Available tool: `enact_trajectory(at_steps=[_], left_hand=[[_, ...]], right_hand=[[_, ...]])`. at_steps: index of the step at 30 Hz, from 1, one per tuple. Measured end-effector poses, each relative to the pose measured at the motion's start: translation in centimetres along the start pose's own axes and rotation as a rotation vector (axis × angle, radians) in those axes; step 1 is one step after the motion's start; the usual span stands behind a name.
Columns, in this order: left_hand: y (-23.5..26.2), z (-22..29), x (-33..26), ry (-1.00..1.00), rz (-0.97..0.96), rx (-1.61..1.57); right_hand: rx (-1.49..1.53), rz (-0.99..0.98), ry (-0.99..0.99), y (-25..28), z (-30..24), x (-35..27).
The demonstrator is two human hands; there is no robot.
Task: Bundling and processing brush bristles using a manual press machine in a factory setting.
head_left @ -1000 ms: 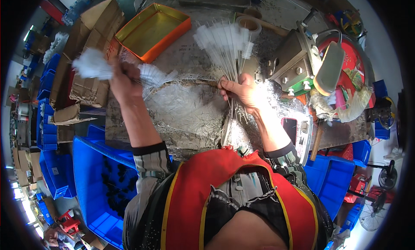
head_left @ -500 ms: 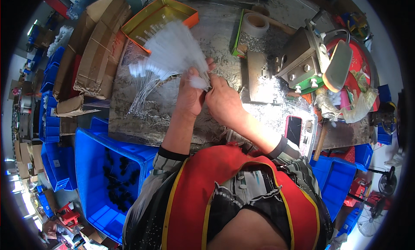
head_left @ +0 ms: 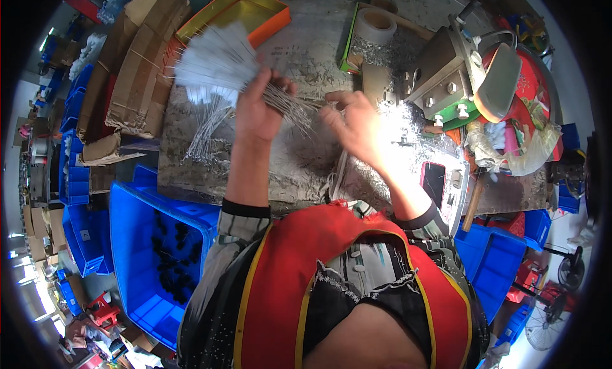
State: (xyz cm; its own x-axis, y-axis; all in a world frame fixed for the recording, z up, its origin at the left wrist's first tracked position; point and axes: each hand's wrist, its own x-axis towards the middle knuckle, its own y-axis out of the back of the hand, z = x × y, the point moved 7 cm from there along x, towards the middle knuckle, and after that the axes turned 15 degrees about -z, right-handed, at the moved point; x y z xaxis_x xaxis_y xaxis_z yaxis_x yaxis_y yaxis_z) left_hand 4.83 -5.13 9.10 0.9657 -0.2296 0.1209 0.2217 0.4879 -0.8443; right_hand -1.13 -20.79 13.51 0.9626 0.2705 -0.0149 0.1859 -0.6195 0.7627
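Note:
My left hand [head_left: 257, 110] is closed round a bundle of thin wire-stemmed brushes [head_left: 213, 58]. Their white bristle ends fan out up and to the left, and the bare wire stems stick out toward the right. To the right of those stems, my right hand [head_left: 357, 128] is apart from the bundle with its fingers curled. Something thin seems to show at its fingertips, too small to name. A second pile of similar white brushes [head_left: 207, 132] lies on the worn workbench [head_left: 293, 171], beneath and left of my left hand.
An orange-edged box [head_left: 271, 28] and a torn cardboard carton [head_left: 143, 75] stand at the far left. On the right are a metal bench machine [head_left: 440, 72], a tape roll [head_left: 375, 26], wire scraps and a phone [head_left: 433, 183]. A blue bin [head_left: 207, 225] holds black pieces.
My hands have come apart: the left has moved left with the brush bundle, and the right has drawn away to the right, off the stems.

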Motion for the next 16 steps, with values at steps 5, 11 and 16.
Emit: enact_trajectory(at_steps=[5,11,16], left_hand=[[0.6,0.9,1.0,0.006,-0.102,-0.002],[1.9,-0.3,1.7,0.010,-0.093,-0.134],[2.7,-0.8,1.7,0.077,-0.086,-0.205]], right_hand=[[0.230,-0.264,0.073,-2.6,1.2,0.4],[0.277,-0.404,0.069,-5.9,1.1,-0.3],[0.299,-0.485,0.105,-6.4,0.6,-0.7]])
